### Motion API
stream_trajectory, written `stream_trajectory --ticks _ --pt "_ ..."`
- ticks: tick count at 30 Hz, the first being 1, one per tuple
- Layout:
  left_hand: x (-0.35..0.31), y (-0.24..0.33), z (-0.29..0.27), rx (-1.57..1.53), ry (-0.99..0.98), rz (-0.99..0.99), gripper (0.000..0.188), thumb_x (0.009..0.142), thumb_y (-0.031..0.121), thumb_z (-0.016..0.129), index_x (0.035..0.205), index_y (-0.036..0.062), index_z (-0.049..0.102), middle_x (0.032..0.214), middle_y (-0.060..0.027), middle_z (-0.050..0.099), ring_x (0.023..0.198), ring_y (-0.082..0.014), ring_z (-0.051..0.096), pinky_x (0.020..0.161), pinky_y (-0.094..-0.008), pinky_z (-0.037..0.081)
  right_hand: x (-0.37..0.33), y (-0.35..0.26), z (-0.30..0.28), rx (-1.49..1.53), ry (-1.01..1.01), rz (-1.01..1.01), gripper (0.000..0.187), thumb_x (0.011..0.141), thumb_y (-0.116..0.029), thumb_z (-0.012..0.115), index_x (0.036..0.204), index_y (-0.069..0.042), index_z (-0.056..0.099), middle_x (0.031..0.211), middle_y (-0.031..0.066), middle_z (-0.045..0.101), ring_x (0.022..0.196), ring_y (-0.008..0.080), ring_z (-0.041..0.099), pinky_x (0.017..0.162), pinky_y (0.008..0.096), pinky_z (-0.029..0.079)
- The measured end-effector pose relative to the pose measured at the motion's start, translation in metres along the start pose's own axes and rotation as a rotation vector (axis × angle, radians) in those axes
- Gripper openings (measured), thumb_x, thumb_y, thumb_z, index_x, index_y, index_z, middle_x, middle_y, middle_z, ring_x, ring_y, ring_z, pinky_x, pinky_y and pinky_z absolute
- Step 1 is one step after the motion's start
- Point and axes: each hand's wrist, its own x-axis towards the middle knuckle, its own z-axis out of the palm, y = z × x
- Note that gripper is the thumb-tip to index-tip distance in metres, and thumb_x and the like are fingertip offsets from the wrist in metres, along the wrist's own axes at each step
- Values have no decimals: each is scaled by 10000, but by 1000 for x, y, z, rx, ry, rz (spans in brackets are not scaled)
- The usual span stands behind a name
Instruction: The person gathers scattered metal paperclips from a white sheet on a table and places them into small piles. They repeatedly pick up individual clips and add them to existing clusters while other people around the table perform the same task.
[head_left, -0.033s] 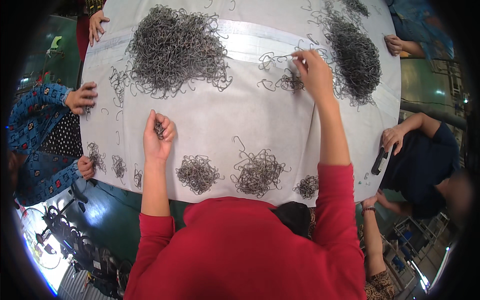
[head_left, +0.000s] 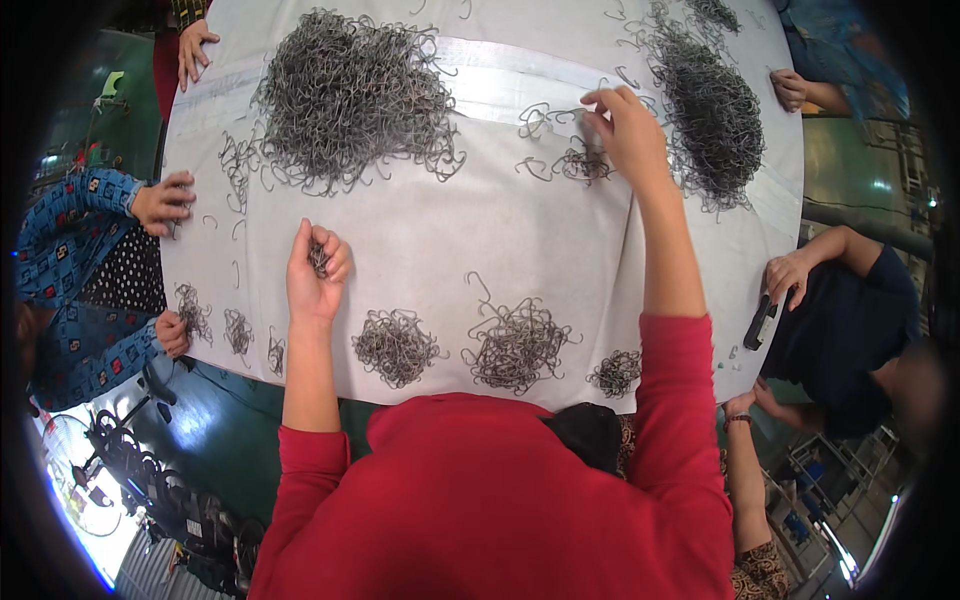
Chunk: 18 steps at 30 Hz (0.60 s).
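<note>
My left hand [head_left: 318, 270] is palm up over the near left part of the table, its fingers curled round a small bunch of dark metal hooks [head_left: 318, 259]. Farther out and to the right, my right hand [head_left: 630, 138] hovers over a small scatter of hooks [head_left: 583, 165]. Its thumb and forefinger are bent with a gap between them, and I see nothing held there. A grey blur under the thumb is too smeared to name. Close to my body lie a round heap of hooks [head_left: 395, 348], a looser heap [head_left: 520, 345] and a smaller one [head_left: 615, 373].
A large pile of hooks [head_left: 350, 100] covers the far left of the white-covered table [head_left: 480, 230]; another long pile [head_left: 712, 125] lies at the far right. Other people's hands rest along both sides. One hand [head_left: 790, 275] at the right is by a black marker-like object [head_left: 760, 322].
My right hand and forearm have shifted slightly away from me. My left hand stays in place. The hand of the co-worker at the left has moved a little.
</note>
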Motion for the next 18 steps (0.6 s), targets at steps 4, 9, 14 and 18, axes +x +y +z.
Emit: stream_trajectory --ticks 4,9,14,18 --pt "0 -1 0 -19 -4 7 317 991 287 403 748 85 404 667 -14 364 524 -96 350 403 -199 270 24 12 0 -200 -143 -160 108 811 -145 621 887 -69 609 869 81 592 799 261 602 675 383 472" --pt "3 -2 -9 -15 -39 16 321 984 311 414 757 83 434 668 -23 392 525 -101 366 419 -209 273 -11 -11 -26 -6 -97 77 104 772 -135 653 832 -58 615 799 72 641 740 256 609 672 362 475" --pt "3 -1 -4 -3 -8 1 322 983 306 413 755 80 436 670 -23 395 526 -102 370 415 -207 272 -114 -50 -31 464 -553 159 68 738 -120 676 778 -67 666 724 86 659 689 220 631 652 330 485" --pt "4 -2 -6 -11 -38 4 318 982 304 414 757 81 441 671 -22 397 524 -101 370 415 -206 272 -154 -68 -28 473 -631 101 89 744 -123 671 815 -69 668 754 87 649 696 245 622 666 344 488"
